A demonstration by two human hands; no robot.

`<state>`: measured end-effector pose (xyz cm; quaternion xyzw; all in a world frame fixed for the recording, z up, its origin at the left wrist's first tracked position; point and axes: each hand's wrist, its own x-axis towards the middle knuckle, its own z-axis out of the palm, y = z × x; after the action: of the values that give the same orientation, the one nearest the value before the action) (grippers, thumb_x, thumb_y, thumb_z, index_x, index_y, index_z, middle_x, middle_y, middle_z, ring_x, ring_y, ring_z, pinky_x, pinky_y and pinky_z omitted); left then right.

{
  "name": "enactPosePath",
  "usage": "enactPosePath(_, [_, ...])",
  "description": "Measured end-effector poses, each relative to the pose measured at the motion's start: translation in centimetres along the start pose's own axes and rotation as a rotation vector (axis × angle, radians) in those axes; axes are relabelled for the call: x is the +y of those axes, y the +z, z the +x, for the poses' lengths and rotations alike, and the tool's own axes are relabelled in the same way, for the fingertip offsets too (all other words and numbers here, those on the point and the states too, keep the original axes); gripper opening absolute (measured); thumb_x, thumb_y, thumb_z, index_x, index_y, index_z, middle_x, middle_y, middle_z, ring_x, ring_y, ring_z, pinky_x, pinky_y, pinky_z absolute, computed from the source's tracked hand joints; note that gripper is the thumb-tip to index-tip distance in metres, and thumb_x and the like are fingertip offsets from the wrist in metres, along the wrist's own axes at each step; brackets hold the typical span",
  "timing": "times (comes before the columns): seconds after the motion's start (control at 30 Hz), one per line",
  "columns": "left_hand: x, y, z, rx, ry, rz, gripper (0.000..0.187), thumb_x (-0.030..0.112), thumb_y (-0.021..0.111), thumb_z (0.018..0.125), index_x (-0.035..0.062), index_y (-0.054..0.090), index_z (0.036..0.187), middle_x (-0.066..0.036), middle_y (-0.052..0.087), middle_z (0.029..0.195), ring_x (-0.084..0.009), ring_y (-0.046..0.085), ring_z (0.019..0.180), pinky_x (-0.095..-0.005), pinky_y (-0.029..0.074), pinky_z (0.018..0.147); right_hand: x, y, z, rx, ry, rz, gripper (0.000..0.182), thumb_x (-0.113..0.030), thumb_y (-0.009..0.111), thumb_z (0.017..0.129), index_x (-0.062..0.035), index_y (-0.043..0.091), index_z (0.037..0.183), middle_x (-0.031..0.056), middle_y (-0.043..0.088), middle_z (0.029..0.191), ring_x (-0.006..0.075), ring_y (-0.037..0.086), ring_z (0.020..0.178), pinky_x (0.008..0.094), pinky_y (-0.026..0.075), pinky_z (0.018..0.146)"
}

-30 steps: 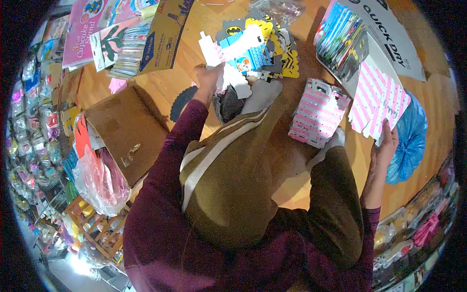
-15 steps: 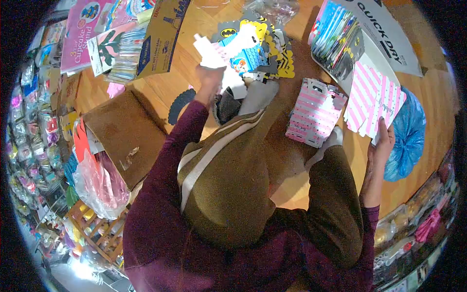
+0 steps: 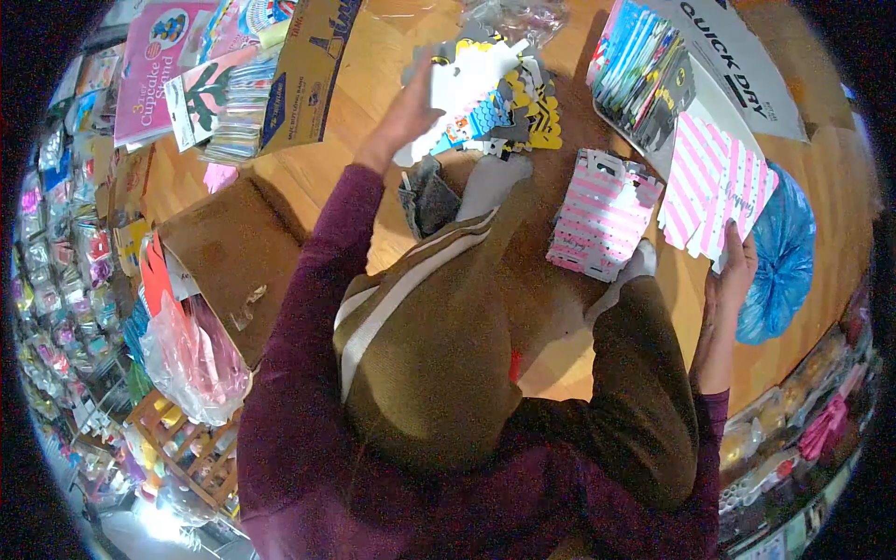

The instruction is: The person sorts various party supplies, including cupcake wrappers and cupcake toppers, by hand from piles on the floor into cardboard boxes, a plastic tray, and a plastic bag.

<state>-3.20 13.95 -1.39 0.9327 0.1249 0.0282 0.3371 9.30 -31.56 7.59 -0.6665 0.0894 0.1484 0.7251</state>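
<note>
My left hand (image 3: 403,121) is at the left edge of a bright white card (image 3: 462,84), with its thumb over the card and the fingers along the edge. Beneath and beside that card lies a loose heap of yellow, black and grey cut-outs (image 3: 534,103), with a blue patterned piece (image 3: 490,114) among them. My right hand (image 3: 735,263) grips the lower corner of some pink-and-white striped cards (image 3: 714,187), fanned apart. Between my feet and to the left of those cards rests a stack of similar pink striped pieces (image 3: 605,213).
A white box (image 3: 644,140) packed with flat packets stands at upper right, by a blue plastic bag (image 3: 779,257). At upper left is a cardboard box (image 3: 313,75) of packets. A brown carton (image 3: 233,252) and wrapped goods (image 3: 196,359) lie on my left.
My left hand has moved up, and the white card now lies flatter and wider over the heap. The right hand and its striped cards have stayed nearly still.
</note>
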Motion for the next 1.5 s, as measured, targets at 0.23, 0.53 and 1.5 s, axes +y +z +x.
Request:
enactPosePath(0.23, [-1.7, 4.0, -0.1, 0.151, -0.184, -0.026, 0.106, 0.003, 0.075, 0.053, 0.0035, 0.007, 0.134, -0.018, 0.051, 0.097, -0.0274, 0.053, 0.088, -0.0347, 0.045, 0.074, -0.2, 0.3, -0.1, 0.002, 0.006, -0.018, 0.023, -0.005, 0.051, 0.082, 0.0036, 0.052, 0.104, 0.0111, 0.057, 0.102, 0.0158, 0.056, 0.088, 0.028, 0.044, 0.077])
enactPosePath(0.53, [-3.6, 4.3, -0.3, 0.073, -0.353, 0.057, 0.06, 0.024, 0.078, 0.052, 0.0007, 0.048, 0.099, -0.017, 0.058, 0.084, -0.0336, 0.055, 0.08, -0.0384, 0.045, 0.07, -0.4, 0.3, -0.3, 0.04, 0.04, 0.001, 0.028, -0.006, 0.051, 0.083, 0.0042, 0.049, 0.109, 0.0123, 0.055, 0.107, 0.0164, 0.055, 0.091, 0.0273, 0.043, 0.08])
enactPosePath(1.5, [13.1, 1.8, 1.0, -0.231, -0.466, -0.921, 0.02, 0.009, 0.058, 0.077, -0.0002, 0.054, 0.094, -0.003, 0.059, 0.079, -0.013, 0.056, 0.064, -0.0248, 0.045, 0.057, -2.8, -2.9, 0.6, 0.244, -0.093, 0.068, 0.026, -0.004, 0.052, 0.08, 0.0063, 0.051, 0.105, 0.012, 0.058, 0.1, 0.0151, 0.056, 0.085, 0.0269, 0.044, 0.075])
